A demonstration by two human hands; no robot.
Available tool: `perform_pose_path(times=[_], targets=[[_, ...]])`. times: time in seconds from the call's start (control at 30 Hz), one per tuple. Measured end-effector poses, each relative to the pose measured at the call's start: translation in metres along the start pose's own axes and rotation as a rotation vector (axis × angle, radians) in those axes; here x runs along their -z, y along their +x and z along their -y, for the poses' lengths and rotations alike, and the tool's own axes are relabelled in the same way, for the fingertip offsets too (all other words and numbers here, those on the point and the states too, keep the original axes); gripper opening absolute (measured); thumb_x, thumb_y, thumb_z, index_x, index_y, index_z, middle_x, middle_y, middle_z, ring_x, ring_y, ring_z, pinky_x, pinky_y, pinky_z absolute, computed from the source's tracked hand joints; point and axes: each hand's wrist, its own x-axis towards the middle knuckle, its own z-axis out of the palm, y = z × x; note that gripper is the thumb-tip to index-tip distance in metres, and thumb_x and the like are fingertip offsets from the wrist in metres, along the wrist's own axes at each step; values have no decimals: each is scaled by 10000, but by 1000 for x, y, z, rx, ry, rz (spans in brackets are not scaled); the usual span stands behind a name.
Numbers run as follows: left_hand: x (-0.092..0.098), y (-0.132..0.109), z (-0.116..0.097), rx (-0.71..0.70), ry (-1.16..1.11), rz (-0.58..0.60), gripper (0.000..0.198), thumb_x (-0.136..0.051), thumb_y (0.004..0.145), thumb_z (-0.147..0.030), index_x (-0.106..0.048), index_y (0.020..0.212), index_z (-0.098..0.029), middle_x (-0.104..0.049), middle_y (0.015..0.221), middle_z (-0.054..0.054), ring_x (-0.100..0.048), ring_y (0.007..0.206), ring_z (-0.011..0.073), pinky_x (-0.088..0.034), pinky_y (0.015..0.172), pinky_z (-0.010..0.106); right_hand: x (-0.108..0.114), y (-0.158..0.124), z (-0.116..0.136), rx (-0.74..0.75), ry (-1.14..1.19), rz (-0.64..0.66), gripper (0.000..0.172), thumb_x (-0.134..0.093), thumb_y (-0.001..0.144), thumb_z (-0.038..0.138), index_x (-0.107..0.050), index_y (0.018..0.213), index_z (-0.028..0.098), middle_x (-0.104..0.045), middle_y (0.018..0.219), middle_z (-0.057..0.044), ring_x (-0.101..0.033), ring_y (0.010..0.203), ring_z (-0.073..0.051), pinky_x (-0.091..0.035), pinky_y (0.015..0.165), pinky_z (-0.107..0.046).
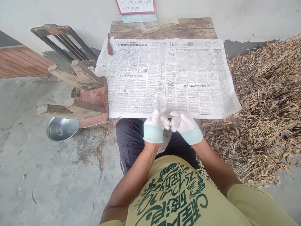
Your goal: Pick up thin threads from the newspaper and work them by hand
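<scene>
Gloved hands meet just at the near edge of the worktop: the left hand point(155, 123) and the right hand point(182, 123) both wear white gloves with pale green cuffs, and their fingertips touch each other between the knees. Each grip is curled closed, fingers pinched toward the other hand; whether anything small sits between them I cannot tell, since the gloves hide it. Just beyond the fingers lies a newspaper point(164, 78), spread flat over a low wooden worktop point(188, 26) and covering nearly all of it, its near edge hanging just above the hands. On the far left corner of the paper rests a small tool with a red handle point(109, 47). Against the wall past the worktop stand a calendar point(135, 6) and a folded paper point(157, 25). To the left, a wooden stool point(82, 94) lies tipped on its side on the concrete floor point(47, 175), and partly under it sits a metal bowl point(61, 128), the one container in view; the part of its inside that shows looks bare and shiny. To the right, a heap of dry pods and stalks point(263, 103) spreads from the wall down beside the person's right arm.
</scene>
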Motion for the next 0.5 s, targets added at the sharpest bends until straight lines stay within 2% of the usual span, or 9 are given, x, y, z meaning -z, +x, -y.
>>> perform_pose_path(times=[0.1, 0.23, 0.37, 0.5], targets=[[-2, -3, 1, 5, -59, 0, 660, -592, 896, -711, -700, 1223, -148, -659, 572, 11, -600, 474, 141, -453, 455, 274, -8, -1, -12, 105, 49, -89, 350, -577, 950, 565, -653, 1079, 248, -641, 633, 39, -583, 579, -170, -512, 728, -397], [-4, -6, 4, 24, -138, 23, 606, -611, 905, -676, -708, 1208, -161, -666, 628, 2, -558, 461, 113, -434, 447, 264, -13, 0, -14, 173, 30, -129, 332, -539, 999, 532, -637, 1066, 222, -615, 581, 40, -552, 547, -168, -479, 649, -362], [-5, -4, 9, 26, -167, -12, 504, -625, 923, -616, -732, 1144, -175, -674, 711, -1, -499, 466, 78, -391, 440, 242, -13, 1, -8, 122, -29, -181, 309, -550, 994, 504, -625, 1016, 205, -582, 537, 46, -506, 494, -151, -421, 551, -312], [-7, -1, 17, -21, -117, -85, 438, -638, 920, -591, -750, 1019, -179, -661, 728, -3, -478, 503, 70, -354, 447, 224, -12, 1, -6, 63, -31, -155, 282, -558, 985, 468, -621, 948, 195, -523, 469, 64, -412, 399, -123, -354, 457, -282]])
